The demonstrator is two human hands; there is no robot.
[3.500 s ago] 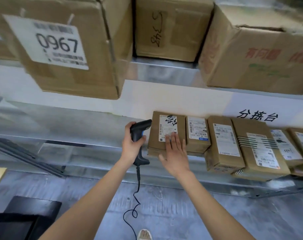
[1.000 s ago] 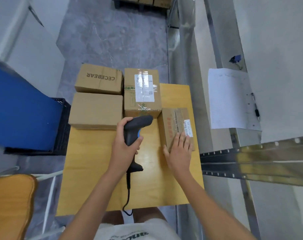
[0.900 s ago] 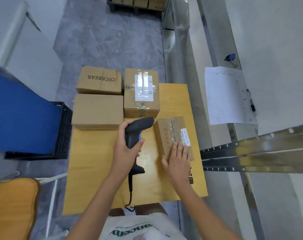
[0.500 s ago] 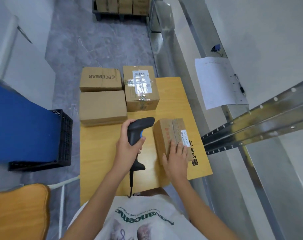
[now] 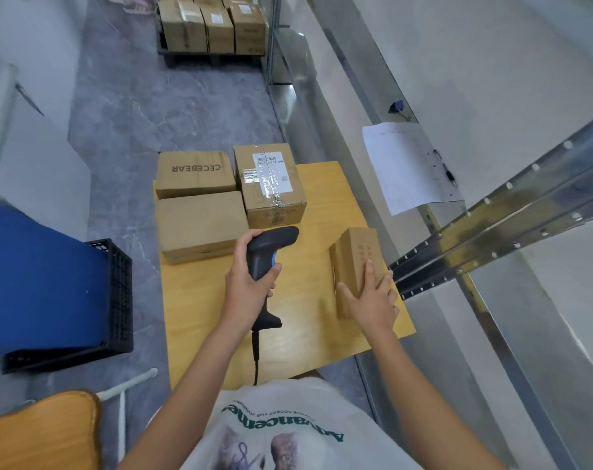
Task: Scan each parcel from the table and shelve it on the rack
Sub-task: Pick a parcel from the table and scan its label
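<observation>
Head view: our left hand (image 5: 251,286) wraps its fingers (image 5: 277,268) tight round the scanner (image 5: 266,257), aimed across at the small parcel (image 5: 356,266) our right hand (image 5: 369,301) clasps, tipped up on the worktop (image 5: 305,334), presumably hunting its label.

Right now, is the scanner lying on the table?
No, the left hand holds the scanner upright above the table, fingers wrapped around its grip.

Parcel depot: stacked cartons (image 5: 213,25), steel rack (image 5: 512,218), scanner (image 5: 268,252).
</observation>
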